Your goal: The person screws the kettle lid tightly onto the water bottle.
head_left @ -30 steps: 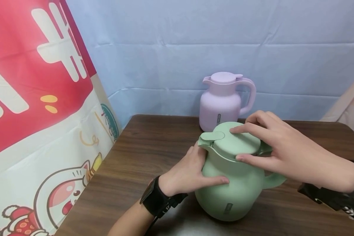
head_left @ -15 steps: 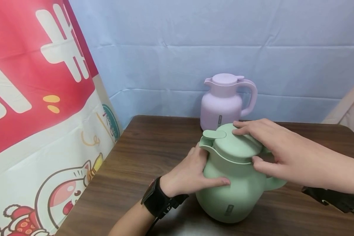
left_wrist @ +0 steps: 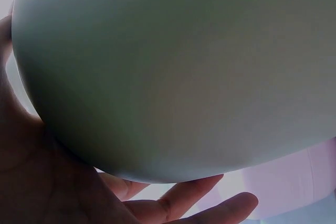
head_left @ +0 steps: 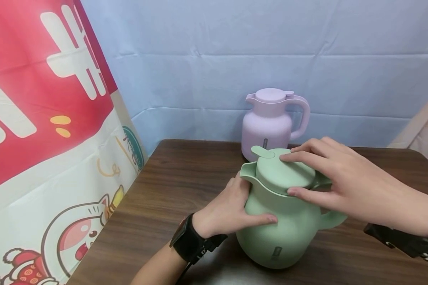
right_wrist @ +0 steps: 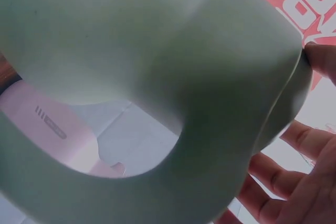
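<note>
A green thermos jug (head_left: 279, 233) stands on the table, spout to the left and handle (head_left: 332, 220) to the right. My left hand (head_left: 226, 209) grips its body from the left, thumb across the front; in the left wrist view the fingers reach round the curved green wall (left_wrist: 173, 77). My right hand (head_left: 328, 174) holds the round green lid (head_left: 285, 170) by its edge, thumb in front and fingers on top and behind. The lid sits in the jug's neck, and its tab (head_left: 262, 152) points to the back left, off the spout (head_left: 247, 170). The right wrist view shows the handle loop (right_wrist: 126, 198) close up.
Behind the green jug, a lilac thermos jug (head_left: 267, 126) stands near the back edge of the dark wooden table (head_left: 189, 170). A pale blue cloth (head_left: 199, 79) hangs behind the table. A printed red and white cloth (head_left: 75, 158) hangs along the left side.
My right hand shifted its hold around the lid, then turned it clockwise as seen from above. The tab has swung from over the spout toward the back. My left hand stayed put.
</note>
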`<state>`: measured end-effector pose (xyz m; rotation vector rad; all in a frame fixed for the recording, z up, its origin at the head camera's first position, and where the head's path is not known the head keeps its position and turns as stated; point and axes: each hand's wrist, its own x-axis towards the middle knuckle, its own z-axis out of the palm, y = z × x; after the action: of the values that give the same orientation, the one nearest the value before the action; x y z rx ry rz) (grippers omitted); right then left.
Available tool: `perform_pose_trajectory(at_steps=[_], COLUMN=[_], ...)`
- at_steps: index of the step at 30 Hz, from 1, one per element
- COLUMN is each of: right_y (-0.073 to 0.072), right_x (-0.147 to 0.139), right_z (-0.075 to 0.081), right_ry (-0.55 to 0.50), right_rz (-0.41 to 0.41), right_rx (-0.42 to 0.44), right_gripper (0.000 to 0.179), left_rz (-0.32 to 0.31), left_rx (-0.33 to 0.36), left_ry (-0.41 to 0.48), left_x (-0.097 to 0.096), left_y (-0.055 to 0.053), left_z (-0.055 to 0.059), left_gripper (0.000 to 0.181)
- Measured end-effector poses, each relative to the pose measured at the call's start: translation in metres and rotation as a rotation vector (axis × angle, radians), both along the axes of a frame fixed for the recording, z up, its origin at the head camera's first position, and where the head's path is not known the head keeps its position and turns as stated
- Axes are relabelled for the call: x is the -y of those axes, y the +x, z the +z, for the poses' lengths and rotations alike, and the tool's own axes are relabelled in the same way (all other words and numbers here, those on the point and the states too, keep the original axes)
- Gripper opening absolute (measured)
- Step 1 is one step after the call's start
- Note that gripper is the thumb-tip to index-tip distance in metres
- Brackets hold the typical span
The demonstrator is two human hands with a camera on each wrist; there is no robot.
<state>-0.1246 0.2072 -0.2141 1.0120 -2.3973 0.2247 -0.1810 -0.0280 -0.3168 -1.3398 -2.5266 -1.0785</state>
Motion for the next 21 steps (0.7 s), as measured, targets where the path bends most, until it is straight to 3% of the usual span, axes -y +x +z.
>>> perform_pose_trajectory(at_steps=[6, 15, 21], right_y=[-0.0036, 0.0004, -0.0016], right_x=[0.0012, 0.0009, -0.0006], right_z=[0.003, 0.0074, 0.0094], right_ry=[-0.018, 0.101, 0.126], right_rz=[0.059, 0.121, 0.104], right_rx=[0.036, 0.33, 0.329], right_gripper=[0.05, 0.07, 0.075], left_rz=[-0.011, -0.008, -0.026], left_rx=[-0.005, -0.009, -0.005], left_ry=[0.01, -0.002, 0.022], left_x=[-0.0006, 0.0001, -0.0006], left_y=[-0.0008, -0.0007, -0.0006], left_z=[-0.0001, 0.0, 0.0013], left_gripper=[0.091, 0.092, 0.092])
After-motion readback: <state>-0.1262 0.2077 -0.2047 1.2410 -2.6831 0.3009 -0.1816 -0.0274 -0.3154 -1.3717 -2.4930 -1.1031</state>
